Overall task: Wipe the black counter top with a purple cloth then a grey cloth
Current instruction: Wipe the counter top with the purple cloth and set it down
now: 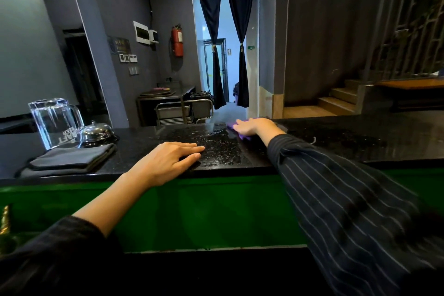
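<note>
Counter top point(336, 142): black, speckled. Purple cloth point(243, 136) centre right; grey cloth point(69, 160) left. Sleeve point(348, 199), lower right: dark with pale pinstripes. Panel point(204, 211) below: green.

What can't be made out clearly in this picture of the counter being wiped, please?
Head view:
- Purple cloth: mostly hidden beneath the right hand; its size and fold are unclear.
- Grey cloth: folded, so one cloth or two cannot be told.
- Print on the glass jug: partly covered by the bell.
- Black counter top: both ends cut off by the picture's edges.
- Right sleeve: blurred.
</note>
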A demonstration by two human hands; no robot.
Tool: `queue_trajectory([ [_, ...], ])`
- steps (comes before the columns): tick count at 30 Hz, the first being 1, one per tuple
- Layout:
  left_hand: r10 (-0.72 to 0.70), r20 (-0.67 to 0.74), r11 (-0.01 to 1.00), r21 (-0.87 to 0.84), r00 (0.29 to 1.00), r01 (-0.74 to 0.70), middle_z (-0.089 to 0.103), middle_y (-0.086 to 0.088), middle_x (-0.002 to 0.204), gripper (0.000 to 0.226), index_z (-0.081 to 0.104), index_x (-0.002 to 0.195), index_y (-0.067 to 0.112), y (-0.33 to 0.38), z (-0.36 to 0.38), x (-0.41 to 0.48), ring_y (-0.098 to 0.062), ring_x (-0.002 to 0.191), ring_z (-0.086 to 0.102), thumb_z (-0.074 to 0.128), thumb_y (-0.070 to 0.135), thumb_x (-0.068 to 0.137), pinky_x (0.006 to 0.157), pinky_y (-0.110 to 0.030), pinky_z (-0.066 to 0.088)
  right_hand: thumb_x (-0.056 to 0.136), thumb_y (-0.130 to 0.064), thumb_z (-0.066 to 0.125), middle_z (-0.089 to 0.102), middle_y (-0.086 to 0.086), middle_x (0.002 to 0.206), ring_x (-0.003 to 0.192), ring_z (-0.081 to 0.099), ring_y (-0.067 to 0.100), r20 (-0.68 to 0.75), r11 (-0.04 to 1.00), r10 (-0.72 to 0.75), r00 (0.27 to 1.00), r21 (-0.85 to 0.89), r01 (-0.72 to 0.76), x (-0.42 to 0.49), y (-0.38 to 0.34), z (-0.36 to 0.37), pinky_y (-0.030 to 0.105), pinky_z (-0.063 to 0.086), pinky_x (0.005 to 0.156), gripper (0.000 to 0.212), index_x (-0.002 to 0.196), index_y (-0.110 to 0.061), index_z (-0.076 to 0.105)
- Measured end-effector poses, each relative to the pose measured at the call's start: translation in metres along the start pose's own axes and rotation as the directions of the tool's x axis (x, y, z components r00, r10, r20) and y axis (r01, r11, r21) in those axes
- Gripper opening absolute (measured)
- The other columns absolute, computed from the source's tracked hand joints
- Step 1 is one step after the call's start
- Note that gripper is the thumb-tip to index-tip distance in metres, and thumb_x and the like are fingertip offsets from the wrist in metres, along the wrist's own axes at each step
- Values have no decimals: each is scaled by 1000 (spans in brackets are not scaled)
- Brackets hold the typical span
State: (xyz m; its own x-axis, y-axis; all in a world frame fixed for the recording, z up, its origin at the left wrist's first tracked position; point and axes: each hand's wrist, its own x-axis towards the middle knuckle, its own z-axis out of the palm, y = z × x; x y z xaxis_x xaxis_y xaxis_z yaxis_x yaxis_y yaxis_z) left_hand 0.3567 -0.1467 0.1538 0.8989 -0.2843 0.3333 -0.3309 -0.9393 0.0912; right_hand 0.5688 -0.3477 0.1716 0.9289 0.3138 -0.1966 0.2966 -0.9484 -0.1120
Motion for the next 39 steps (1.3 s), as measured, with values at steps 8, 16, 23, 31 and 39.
queue_trajectory([
  [8,-49,41,999,-6,998,49,43,-5,149,67,49,137,32,-17,-10,-13,-14,139,38,20,60,84,113,-28,26,102,-52,19,-6,2,164,151,-6,26,52,943,-331,942,41,329,-35,-51,8,49,-4,119,56,154,-37,6],
  [16,-156,-43,987,35,987,157,54,-3,140,56,51,136,32,-41,-11,-29,-16,133,44,23,44,89,108,-32,33,78,-79,11,2,2,164,150,0,33,-46,999,36,998,27,-35,8,-25,7,60,-1,117,84,153,-41,8],
  [23,-203,-94,979,11,975,205,61,-2,133,54,60,129,24,-39,-14,-35,-22,124,54,29,38,87,103,-34,39,97,-61,14,-2,0,164,151,0,29,-32,961,-276,961,-44,275,-36,-134,25,62,-6,114,58,153,-44,7],
  [31,-280,-168,960,-32,945,279,67,-11,121,43,65,116,13,-32,-13,-38,-29,115,58,37,27,87,95,-36,43,101,-55,15,2,-4,164,151,1,26,-62,975,-215,975,50,218,-44,-71,21,59,-5,117,54,153,-43,12],
  [39,-310,-207,950,-98,928,296,56,-14,119,28,50,116,9,-32,-14,-40,-34,108,55,46,20,90,90,-40,41,98,-61,15,3,-1,164,151,2,28,-31,919,-387,922,-91,383,-84,-131,32,64,-2,113,52,149,-53,10],
])
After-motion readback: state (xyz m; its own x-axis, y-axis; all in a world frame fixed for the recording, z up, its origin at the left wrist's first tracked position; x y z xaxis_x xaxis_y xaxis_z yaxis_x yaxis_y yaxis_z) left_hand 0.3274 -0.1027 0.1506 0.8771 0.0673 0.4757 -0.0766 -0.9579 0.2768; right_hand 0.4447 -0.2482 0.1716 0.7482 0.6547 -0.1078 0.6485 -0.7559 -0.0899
